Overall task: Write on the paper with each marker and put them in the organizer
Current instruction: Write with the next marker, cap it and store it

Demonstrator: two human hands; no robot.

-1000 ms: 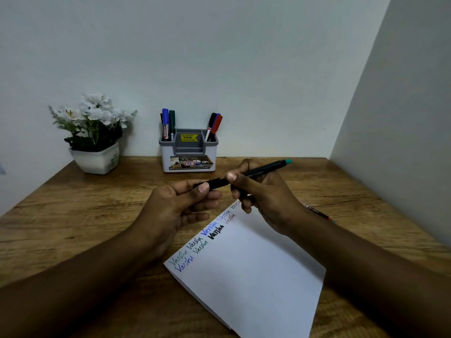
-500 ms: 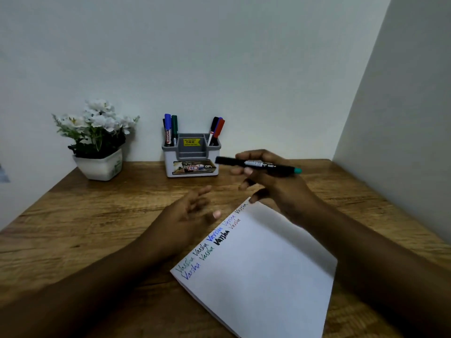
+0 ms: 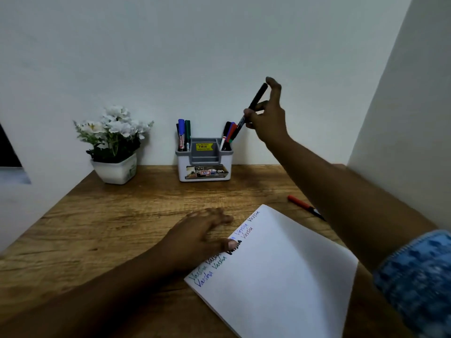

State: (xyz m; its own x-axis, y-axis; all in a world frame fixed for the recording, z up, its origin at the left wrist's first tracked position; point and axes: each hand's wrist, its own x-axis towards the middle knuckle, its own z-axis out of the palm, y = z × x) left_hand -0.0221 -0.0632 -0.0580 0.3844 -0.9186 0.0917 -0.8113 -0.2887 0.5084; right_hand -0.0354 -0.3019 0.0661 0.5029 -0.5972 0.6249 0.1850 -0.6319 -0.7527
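At the rear left corner of the table (image 3: 122, 215) stands a white flower pot (image 3: 114, 168). At the middle of the rear edge stands the organizer (image 3: 203, 167). The left hand (image 3: 197, 236) lies flat and relaxed on the wood, its thumb on the paper's (image 3: 280, 276) left edge. The right hand (image 3: 268, 118) pinches the black marker (image 3: 254, 101) between thumb and fingers. The marker is steeply tilted, its lower end at the organizer's right compartment. A red marker (image 3: 301, 204) lies near the right edge.

That compartment is already crowded with leaning markers. The incoming end may catch on them or on the rim, tipping the organizer or dropping outside it.

Half a second ago the marker was level above the paper's far corner, short of the organizer. The left hand was raised, fingers spread.
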